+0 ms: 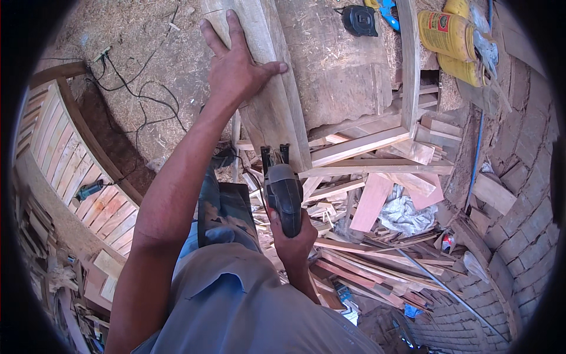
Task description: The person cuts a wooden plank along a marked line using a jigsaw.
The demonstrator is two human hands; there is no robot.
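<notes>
My left hand (239, 74) lies with fingers spread on top of a thick wooden beam (268, 121), which runs away from me toward the top edge. In my right hand (295, 242) is a black and grey jigsaw (285, 197), its body gripped from behind. The jigsaw's front meets the near end of the beam, where its metal base touches the wood. Its blade is too hidden to make out. A dark cord runs down beside the tool on its left.
A black tape measure (359, 21) lies on the sawdust-strewn work surface (336, 71), yellow containers (446, 36) to its right. Offcuts (371, 203) are heaped below the beam. At left, a slatted wooden panel (68, 156) carries a green power tool (89, 190); loose cords (143, 97) trail nearby.
</notes>
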